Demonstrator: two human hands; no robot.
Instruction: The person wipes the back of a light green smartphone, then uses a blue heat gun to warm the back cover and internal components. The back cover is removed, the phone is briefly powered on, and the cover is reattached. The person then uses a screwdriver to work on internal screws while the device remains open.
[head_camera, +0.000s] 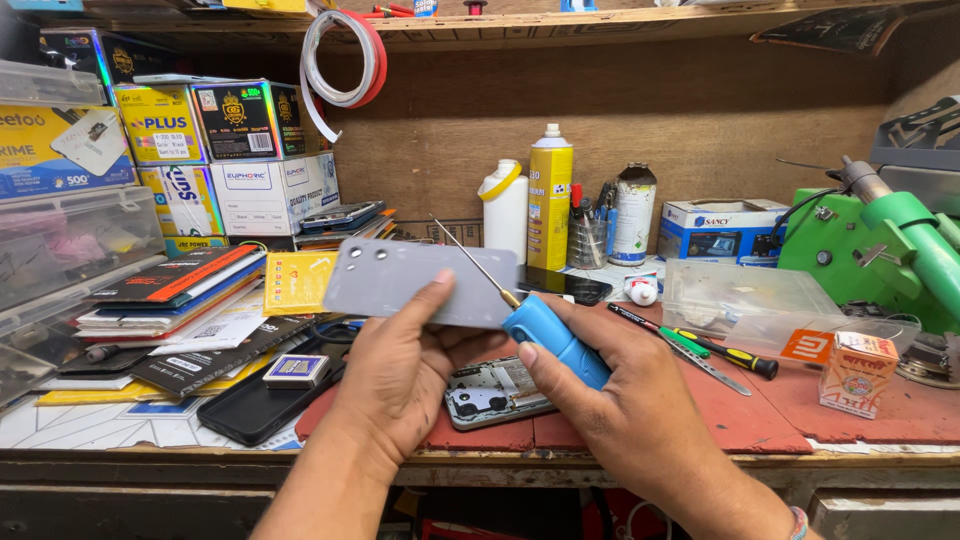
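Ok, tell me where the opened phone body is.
The opened grey phone body lies on the red bench mat, centre of the head view, under both hands.

A tall yellow spray can (550, 197) stands at the back of the counter (860, 415), just beside a white bottle (505, 210). A cup of pens (588, 238) is near them. On the right sits a green machine (880, 250), with a clear plastic box (745, 300) in front of it. A small red and white carton (857, 373) stands near the edge. Colourful boxes (215, 150) are stacked on the left, above a pile of flat packets (170, 290). A black phone case (262, 405) lies by them.
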